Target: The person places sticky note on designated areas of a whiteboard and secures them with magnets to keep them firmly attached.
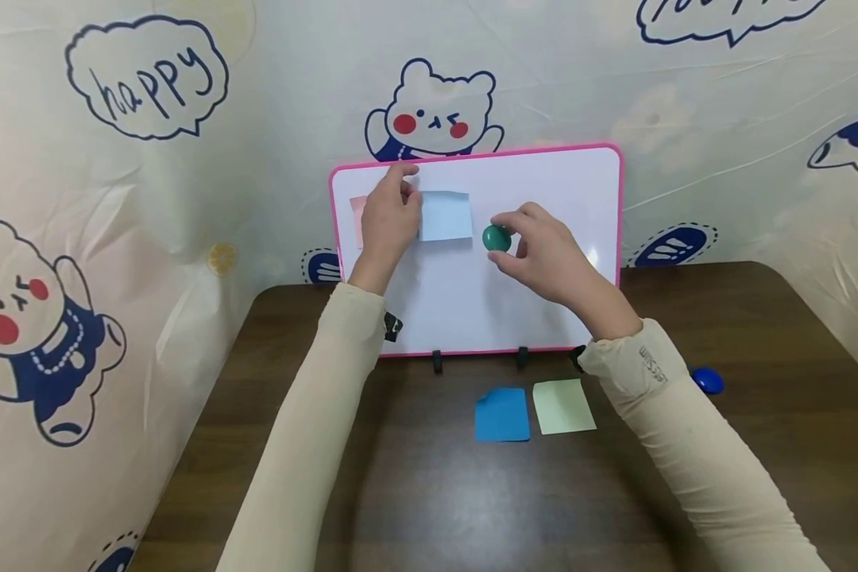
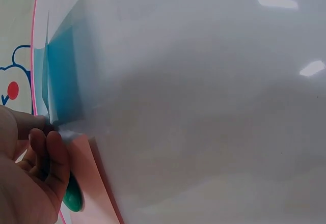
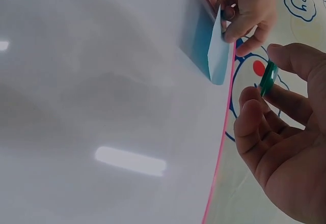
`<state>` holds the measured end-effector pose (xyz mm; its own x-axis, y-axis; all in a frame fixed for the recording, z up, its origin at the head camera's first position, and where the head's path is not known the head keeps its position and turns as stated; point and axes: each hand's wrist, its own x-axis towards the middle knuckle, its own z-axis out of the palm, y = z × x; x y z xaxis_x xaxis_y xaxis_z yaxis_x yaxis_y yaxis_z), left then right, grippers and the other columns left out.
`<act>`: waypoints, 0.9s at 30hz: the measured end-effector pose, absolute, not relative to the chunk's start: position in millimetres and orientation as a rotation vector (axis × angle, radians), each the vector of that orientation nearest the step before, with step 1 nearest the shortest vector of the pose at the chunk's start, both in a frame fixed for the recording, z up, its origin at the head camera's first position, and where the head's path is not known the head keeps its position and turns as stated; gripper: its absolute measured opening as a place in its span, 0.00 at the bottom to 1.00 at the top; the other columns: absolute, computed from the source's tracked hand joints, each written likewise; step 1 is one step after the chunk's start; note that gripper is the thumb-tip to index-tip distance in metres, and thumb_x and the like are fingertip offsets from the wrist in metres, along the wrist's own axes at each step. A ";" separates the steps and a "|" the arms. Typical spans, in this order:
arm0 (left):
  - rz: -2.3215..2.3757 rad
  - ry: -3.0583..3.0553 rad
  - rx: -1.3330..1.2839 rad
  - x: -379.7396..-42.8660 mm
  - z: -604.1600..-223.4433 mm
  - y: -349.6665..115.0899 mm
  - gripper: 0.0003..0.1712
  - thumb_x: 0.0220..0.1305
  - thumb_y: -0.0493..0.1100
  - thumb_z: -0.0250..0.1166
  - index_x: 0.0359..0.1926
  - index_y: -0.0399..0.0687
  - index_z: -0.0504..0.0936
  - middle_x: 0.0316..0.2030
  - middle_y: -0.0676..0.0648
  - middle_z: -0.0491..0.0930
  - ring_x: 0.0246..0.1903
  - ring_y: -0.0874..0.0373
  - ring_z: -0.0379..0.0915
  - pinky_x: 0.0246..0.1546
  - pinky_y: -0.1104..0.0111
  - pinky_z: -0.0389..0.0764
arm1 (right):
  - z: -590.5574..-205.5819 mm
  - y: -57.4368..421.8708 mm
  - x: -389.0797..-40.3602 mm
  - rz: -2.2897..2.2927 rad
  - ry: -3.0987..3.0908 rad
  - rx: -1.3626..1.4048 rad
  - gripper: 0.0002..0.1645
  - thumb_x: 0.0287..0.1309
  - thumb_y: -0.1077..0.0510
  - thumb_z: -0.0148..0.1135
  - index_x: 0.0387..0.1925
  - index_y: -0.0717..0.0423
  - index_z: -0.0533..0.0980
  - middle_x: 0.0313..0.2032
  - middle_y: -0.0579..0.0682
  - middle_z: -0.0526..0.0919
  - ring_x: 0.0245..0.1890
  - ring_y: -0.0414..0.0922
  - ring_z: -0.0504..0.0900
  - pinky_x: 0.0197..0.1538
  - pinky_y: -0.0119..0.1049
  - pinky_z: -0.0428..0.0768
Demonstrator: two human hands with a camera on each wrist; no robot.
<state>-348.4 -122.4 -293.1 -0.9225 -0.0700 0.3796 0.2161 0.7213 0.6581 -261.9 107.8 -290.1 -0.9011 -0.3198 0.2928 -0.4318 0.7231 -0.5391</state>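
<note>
On the upper part of the whiteboard (image 1: pixel 472 310), left of its middle, is the light blue note (image 1: pixel 446 216), part of it standing off the surface. I pinch its left edge with my left hand (image 1: pixel 389 221), the fingers bent. Just beyond the note's other edge, my right hand (image 1: pixel 546 253) grips a green disc (image 1: pixel 496 238) between thumb and forefinger; the right wrist view shows the disc held clear of the board, its thin rim turned partly towards that camera. A pink note (image 1: pixel 357 218) lies on the board to the left, partly covered by my left hand, and in the left wrist view a second green disc (image 2: pixel 74 196) sits at it, half hidden by my fingers. The board has a pink frame and leans slightly back, with black feet (image 1: pixel 438 362) at its lower edge. In front of it, on the dark wooden table (image 1: pixel 429 492), a deeper blue note (image 1: pixel 502 415) lies just beside a pale green note (image 1: pixel 564 406). A blue disc (image 1: pixel 707 380) rests farther right, next to my cream right sleeve (image 1: pixel 701 453). Behind everything hangs a pale cloth (image 1: pixel 272 159) printed with bears.
</note>
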 end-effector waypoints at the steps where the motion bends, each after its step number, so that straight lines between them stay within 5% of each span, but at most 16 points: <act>1: -1.034 -2.548 -0.109 -348.7 -293.4 -121.5 0.22 0.74 0.45 0.58 0.67 0.55 0.74 0.43 0.51 0.79 0.41 0.58 0.72 0.45 0.71 0.75 | -290.0 106.6 -262.4 0.922 -2.743 0.606 0.31 0.61 0.54 0.72 0.63 0.58 0.75 0.52 0.56 0.75 0.41 0.51 0.77 0.44 0.46 0.83; 10: -0.868 -2.565 -0.114 -349.2 -297.1 -116.6 0.23 0.74 0.47 0.58 0.67 0.54 0.74 0.45 0.50 0.79 0.41 0.58 0.73 0.48 0.71 0.76 | -285.6 83.8 -282.2 0.745 -2.660 0.672 0.31 0.61 0.54 0.72 0.63 0.61 0.75 0.51 0.58 0.75 0.47 0.50 0.76 0.53 0.43 0.81; 27: -0.764 -2.459 -0.150 -345.9 -306.9 -113.0 0.21 0.75 0.48 0.59 0.65 0.51 0.75 0.45 0.49 0.80 0.37 0.59 0.73 0.42 0.69 0.79 | -275.9 39.0 -334.8 0.415 -2.734 0.757 0.32 0.68 0.50 0.64 0.67 0.62 0.70 0.53 0.60 0.73 0.47 0.50 0.75 0.55 0.42 0.79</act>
<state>-345.9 -113.0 -306.9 -0.8400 -0.0557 0.5398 0.2599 0.8319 0.4903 -334.8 39.0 -275.9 -0.8259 -0.4547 0.3334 -0.5331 0.8223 -0.1991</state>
